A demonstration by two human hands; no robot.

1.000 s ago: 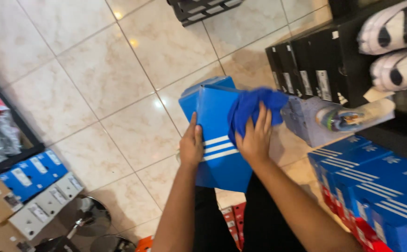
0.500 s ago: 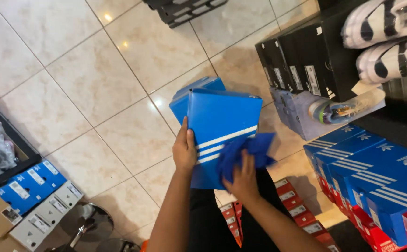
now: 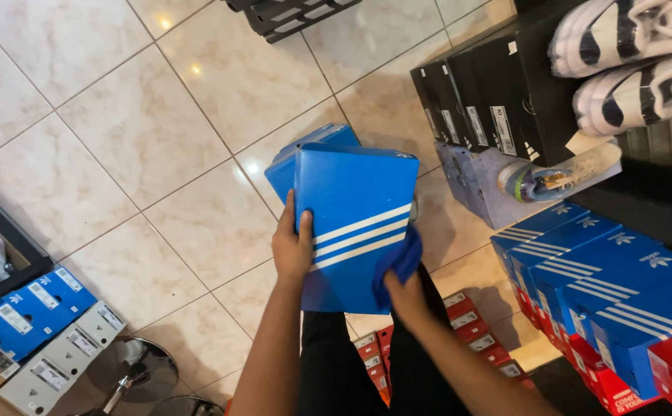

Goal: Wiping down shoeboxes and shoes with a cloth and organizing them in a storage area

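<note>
Two hands work the blue shoebox (image 3: 355,212): your left hand (image 3: 293,248) clamps its edge to steady it, your right hand (image 3: 404,289) bunches a blue cloth (image 3: 399,260) against its lower corner

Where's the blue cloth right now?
In the head view the blue cloth is bunched in the right hand, pressed against the lower right edge of the blue striped shoebox near the frame's centre.

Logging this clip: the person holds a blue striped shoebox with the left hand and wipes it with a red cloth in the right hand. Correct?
Not quite: the cloth is blue, not red. The head view shows the left hand holding the blue striped shoebox and the right hand pressing the cloth against its lower right edge.
</note>
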